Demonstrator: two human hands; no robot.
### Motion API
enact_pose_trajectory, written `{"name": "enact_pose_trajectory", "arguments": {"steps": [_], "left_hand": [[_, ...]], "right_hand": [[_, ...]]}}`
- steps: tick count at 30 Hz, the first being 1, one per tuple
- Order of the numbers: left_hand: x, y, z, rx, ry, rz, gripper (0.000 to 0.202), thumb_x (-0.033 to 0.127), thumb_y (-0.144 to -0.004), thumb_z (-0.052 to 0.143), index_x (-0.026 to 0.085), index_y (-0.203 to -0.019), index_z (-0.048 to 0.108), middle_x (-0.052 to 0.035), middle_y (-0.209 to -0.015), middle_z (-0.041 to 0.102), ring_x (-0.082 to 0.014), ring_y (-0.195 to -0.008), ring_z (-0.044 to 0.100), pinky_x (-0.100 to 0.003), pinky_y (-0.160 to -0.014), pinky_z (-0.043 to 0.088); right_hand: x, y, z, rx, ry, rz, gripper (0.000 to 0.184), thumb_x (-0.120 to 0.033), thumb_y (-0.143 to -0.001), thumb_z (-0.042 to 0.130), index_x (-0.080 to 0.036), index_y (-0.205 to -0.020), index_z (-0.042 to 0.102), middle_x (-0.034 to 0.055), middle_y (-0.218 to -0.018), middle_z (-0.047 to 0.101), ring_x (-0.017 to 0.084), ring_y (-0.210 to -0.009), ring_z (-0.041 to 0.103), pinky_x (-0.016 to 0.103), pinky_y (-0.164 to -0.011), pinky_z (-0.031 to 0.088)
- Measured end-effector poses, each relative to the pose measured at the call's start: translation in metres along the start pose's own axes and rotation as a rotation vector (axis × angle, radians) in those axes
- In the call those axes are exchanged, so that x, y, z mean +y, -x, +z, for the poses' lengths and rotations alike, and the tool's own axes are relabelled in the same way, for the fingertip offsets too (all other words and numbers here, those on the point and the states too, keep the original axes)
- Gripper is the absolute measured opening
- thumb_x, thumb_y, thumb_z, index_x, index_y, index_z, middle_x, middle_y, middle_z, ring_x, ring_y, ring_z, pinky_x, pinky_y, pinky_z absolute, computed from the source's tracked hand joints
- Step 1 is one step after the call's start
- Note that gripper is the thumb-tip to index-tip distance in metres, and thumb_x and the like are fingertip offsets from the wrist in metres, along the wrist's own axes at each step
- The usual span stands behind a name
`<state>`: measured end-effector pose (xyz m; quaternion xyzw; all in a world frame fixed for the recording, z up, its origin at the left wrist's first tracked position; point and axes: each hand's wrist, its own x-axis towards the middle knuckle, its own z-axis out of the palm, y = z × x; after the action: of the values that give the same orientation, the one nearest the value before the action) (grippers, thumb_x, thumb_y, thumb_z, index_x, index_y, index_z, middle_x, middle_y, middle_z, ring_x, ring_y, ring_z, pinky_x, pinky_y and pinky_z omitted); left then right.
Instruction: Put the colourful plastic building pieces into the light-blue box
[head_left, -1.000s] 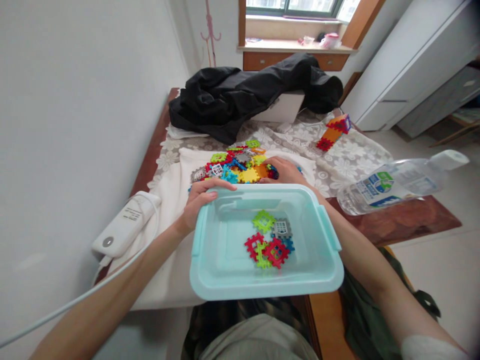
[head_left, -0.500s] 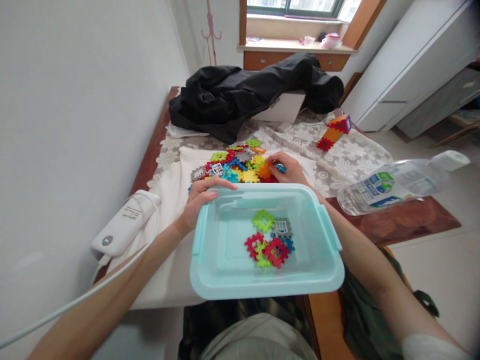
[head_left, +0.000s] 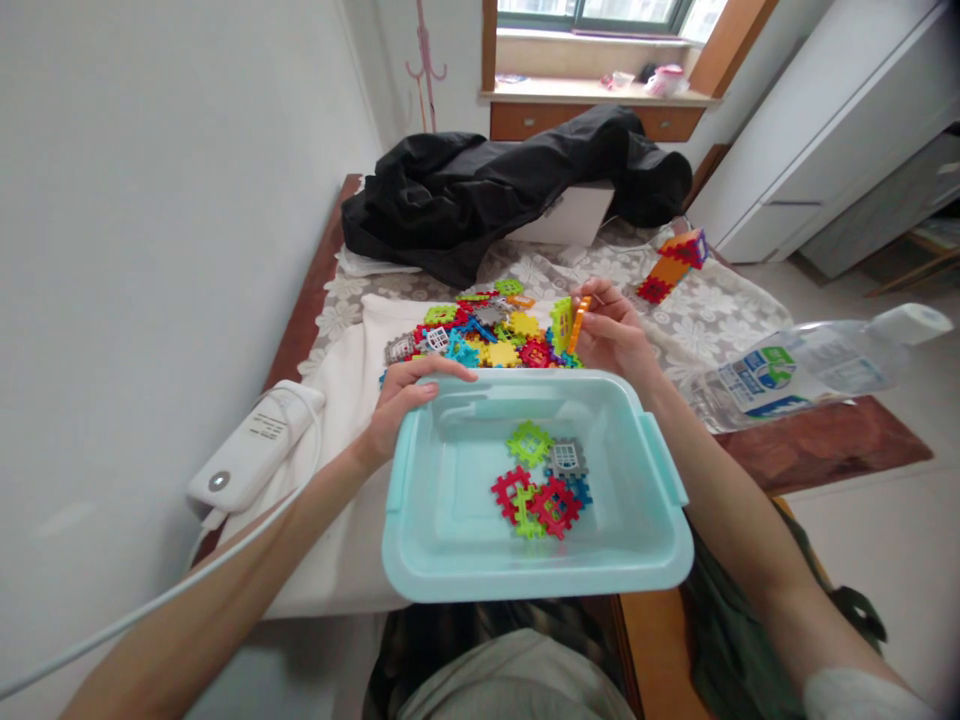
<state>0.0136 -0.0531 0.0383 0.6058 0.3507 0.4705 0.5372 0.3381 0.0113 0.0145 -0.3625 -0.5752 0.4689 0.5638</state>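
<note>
My left hand [head_left: 405, 398] grips the far left corner of a light blue plastic bin [head_left: 450, 540] that rests at the table's near edge. Several flat interlocking toy tiles [head_left: 541, 480] in green, red, grey and blue lie in the bin. My right hand [head_left: 616, 335] is raised just beyond the bin's far rim and pinches an orange tile [head_left: 577, 322] together with a green one, held on edge. A heap of colourful tiles [head_left: 480, 335] lies on a white cloth [head_left: 337, 380] beyond the bin, left of my right hand.
A white power adapter [head_left: 251, 450] with a cable lies left of the bin. A black jacket [head_left: 495, 190] covers a white box at the back. A small tile tower [head_left: 671, 262] stands at the back right, and a clear water bottle [head_left: 795, 365] lies on the right.
My right hand has lifted out of the heap with an orange and a green tile pinched in its fingers. My left hand keeps its hold on the bin.
</note>
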Motion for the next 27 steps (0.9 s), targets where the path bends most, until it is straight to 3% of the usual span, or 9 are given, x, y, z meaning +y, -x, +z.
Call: {"name": "enact_pose_trajectory", "arguments": {"steps": [3,7,10,13,16,19,22,25,27], "left_hand": [[-0.001,0.001,0.000,0.003,0.007,-0.018,0.032,0.039,-0.079,0.073,0.019,-0.095,0.092,-0.0097,-0.092,0.084,-0.0281,-0.087,0.071,-0.034,-0.073,0.055],[0.000,0.001,0.000,0.009,0.012,-0.028,0.032,0.039,-0.079,0.072,0.018,-0.095,0.092,-0.0099,-0.092,0.084,-0.0286,-0.087,0.072,-0.034,-0.073,0.056],[0.000,0.000,0.000,0.013,-0.010,-0.012,0.031,0.038,-0.079,0.072,0.018,-0.093,0.091,-0.0100,-0.094,0.085,-0.0282,-0.087,0.072,-0.034,-0.075,0.057],[-0.002,0.000,0.000,0.007,0.003,-0.009,0.030,0.038,-0.080,0.072,0.018,-0.093,0.091,-0.0091,-0.093,0.085,-0.0270,-0.086,0.072,-0.033,-0.075,0.057],[-0.002,0.001,0.000,0.005,0.020,-0.011,0.030,0.037,-0.081,0.072,0.020,-0.095,0.092,-0.0082,-0.093,0.085,-0.0268,-0.088,0.073,-0.032,-0.076,0.057],[-0.002,0.001,0.000,0.004,0.007,-0.010,0.030,0.038,-0.082,0.072,0.020,-0.095,0.092,-0.0086,-0.094,0.085,-0.0286,-0.092,0.074,-0.033,-0.080,0.058],[-0.002,0.002,0.001,0.012,0.000,0.001,0.030,0.038,-0.081,0.071,0.020,-0.094,0.092,-0.0092,-0.096,0.085,-0.0300,-0.096,0.074,-0.035,-0.085,0.059],[-0.002,0.002,0.001,0.018,-0.006,-0.001,0.031,0.038,-0.081,0.070,0.020,-0.095,0.091,-0.0096,-0.097,0.085,-0.0310,-0.097,0.074,-0.037,-0.087,0.060],[-0.003,0.001,0.000,0.013,-0.004,-0.005,0.032,0.038,-0.081,0.070,0.020,-0.095,0.092,-0.0097,-0.096,0.085,-0.0312,-0.097,0.074,-0.037,-0.086,0.060]], "right_hand": [[-0.015,0.009,0.005,-0.089,0.040,-0.017,0.066,-0.071,-0.085,0.079,-0.034,-0.137,0.063,0.0096,-0.132,0.073,0.030,-0.116,0.076,0.052,-0.100,0.070],[-0.026,0.016,0.013,-0.263,0.037,-0.018,0.100,-0.091,-0.081,0.075,-0.033,-0.160,0.054,0.0146,-0.154,0.068,0.032,-0.114,0.077,0.053,-0.096,0.070],[-0.021,0.012,0.015,-0.261,0.031,0.014,0.096,-0.101,-0.090,0.052,-0.031,-0.155,0.059,0.0158,-0.154,0.070,0.032,-0.116,0.078,0.054,-0.102,0.068],[-0.002,0.005,0.014,-0.198,0.227,-0.010,0.084,-0.094,-0.102,0.040,-0.028,-0.148,0.065,0.0144,-0.147,0.075,0.032,-0.130,0.076,0.053,-0.114,0.064],[0.025,0.000,0.010,-0.241,0.605,-0.130,0.074,-0.077,-0.106,0.059,-0.028,-0.162,0.061,0.0134,-0.171,0.060,0.034,-0.160,0.057,0.058,-0.136,0.045],[0.049,-0.002,0.005,-0.383,0.921,-0.143,0.073,-0.057,-0.103,0.074,-0.029,-0.168,0.058,0.0141,-0.182,0.046,0.040,-0.171,0.042,0.068,-0.141,0.031],[0.056,-0.003,0.002,-0.471,1.040,-0.181,0.056,-0.045,-0.099,0.081,-0.025,-0.151,0.074,0.0159,-0.172,0.060,0.041,-0.161,0.056,0.064,-0.135,0.042],[0.050,-0.002,0.003,-0.418,1.016,-0.244,0.037,-0.042,-0.103,0.076,-0.024,-0.135,0.081,0.0135,-0.148,0.077,0.035,-0.137,0.072,0.053,-0.122,0.056],[0.044,0.000,0.004,-0.352,1.018,-0.245,0.035,-0.041,-0.104,0.074,-0.025,-0.135,0.079,0.0126,-0.139,0.080,0.033,-0.129,0.075,0.052,-0.118,0.058]]}}
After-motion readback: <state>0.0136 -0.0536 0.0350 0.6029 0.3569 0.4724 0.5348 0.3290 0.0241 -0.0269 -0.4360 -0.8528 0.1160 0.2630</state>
